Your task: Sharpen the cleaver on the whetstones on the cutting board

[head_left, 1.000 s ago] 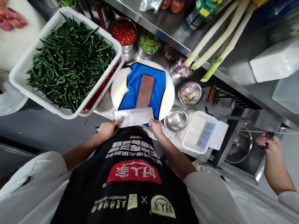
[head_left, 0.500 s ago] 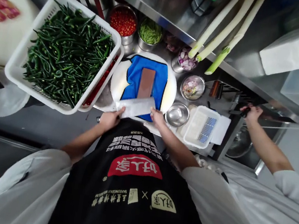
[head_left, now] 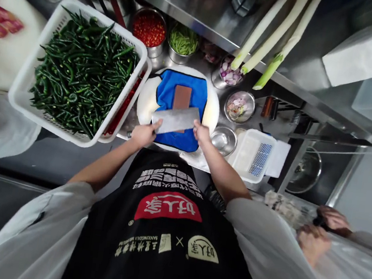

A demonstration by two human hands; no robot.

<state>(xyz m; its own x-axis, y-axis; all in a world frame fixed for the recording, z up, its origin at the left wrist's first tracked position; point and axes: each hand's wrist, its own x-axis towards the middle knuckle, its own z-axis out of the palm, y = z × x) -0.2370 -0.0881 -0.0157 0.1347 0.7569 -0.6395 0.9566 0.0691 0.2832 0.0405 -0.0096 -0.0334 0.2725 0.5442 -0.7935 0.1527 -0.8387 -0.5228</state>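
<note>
A cleaver lies crosswise over a brown whetstone, covering its nearer half. Its handle end is in my left hand, with the thumb at the heel of the blade. At the far end of the blade, my right hand pinches the corner with its fingers. Under the stone a blue cloth with dark edging is spread on a round white cutting board. Most of the handle is hidden by my left hand.
Left of the board stands a white basket of green chillies. Behind are metal tubs of chopped red chillies and shallots. A steel bowl and white bin sit right. Co-workers' hands show at both sides.
My hands and the cleaver have moved forward over the whetstone, away from my body. At the right, a co-worker's arm has drawn back from the stove; at the left, another hand has moved lower.
</note>
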